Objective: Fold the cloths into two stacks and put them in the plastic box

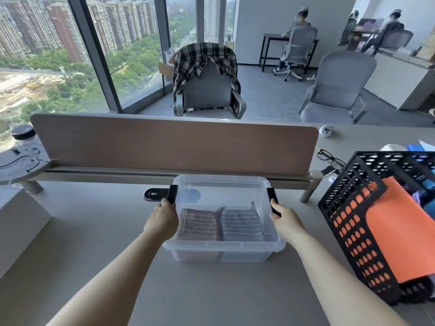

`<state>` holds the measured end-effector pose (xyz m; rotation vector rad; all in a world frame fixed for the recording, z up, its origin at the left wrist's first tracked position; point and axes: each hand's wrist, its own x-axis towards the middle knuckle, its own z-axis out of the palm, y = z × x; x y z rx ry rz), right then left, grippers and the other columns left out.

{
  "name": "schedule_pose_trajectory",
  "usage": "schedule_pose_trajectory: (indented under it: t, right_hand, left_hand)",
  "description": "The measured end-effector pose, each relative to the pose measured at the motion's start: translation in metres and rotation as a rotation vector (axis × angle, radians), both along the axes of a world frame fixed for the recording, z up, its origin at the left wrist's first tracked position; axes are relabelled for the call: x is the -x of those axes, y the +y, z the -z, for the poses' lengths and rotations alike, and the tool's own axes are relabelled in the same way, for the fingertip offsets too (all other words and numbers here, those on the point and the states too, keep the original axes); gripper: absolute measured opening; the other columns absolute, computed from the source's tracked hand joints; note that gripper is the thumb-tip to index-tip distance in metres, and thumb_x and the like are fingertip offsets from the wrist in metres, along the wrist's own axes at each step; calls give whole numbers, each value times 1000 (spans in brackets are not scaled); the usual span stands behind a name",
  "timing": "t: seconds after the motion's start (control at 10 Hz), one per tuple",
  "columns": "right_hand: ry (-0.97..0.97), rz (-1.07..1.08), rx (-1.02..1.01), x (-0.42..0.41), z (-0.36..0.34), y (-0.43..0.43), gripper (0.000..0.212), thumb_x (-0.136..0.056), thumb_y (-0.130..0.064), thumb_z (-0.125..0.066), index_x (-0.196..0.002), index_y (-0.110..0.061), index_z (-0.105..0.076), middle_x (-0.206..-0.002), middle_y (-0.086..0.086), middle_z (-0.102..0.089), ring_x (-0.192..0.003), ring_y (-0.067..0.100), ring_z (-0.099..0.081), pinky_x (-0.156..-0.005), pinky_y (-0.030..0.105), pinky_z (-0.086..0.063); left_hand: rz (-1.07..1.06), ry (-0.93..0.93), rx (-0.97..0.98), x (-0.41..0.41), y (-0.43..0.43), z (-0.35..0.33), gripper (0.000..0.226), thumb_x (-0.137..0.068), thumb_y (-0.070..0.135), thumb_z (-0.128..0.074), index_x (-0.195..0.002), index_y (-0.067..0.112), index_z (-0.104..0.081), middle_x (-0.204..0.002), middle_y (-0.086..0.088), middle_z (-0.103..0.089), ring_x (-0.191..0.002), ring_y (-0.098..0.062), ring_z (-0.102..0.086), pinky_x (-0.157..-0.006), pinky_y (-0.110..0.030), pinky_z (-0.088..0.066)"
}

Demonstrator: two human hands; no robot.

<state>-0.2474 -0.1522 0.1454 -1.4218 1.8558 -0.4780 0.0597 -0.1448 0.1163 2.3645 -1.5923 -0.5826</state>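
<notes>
The lidded plastic box (pixel 223 243) stands on the desk (pixel 94 231), holding 2 folded stacks: brown cloths (pixel 200 223) in its left half, grey cloths (pixel 241 224) in its right. The left hand (pixel 162 218) grips the box's left side at a black latch (pixel 172 194). The right hand (pixel 286 223) grips the right side, thumb on the other latch (pixel 273 201).

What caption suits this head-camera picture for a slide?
Left hand and right hand hold the plastic box by its black latches; brown stack and grey stack lie side by side inside.
</notes>
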Motion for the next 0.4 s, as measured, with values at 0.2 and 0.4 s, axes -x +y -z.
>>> schedule_pose_trajectory:
  t: [0.2,0.4]
  right_hand:
    - [35,-28,-24,-1,-5,0,51,-100,-16,-37,-149,-28,-25,-151,4,-35,-108,27,-57,-87,34,-47]
    - [6,-74,-9,8,-31,10,59,-98,-26,-46,-149,-37,-19,-145,4,-43,-116,27,-54,-94,36,-44]
  left_hand:
    - [2,24,-50,-3,-3,-5,38,-100,34,-18,-114,7,-39,-126,-20,-50,-109,-40,-53,-83,-44,-41]
    - [-32,77,-42,-11,-1,-48,48,-97,44,-28,-130,11,-42,-138,-20,-37,-121,-40,-43,-100,-47,-38]
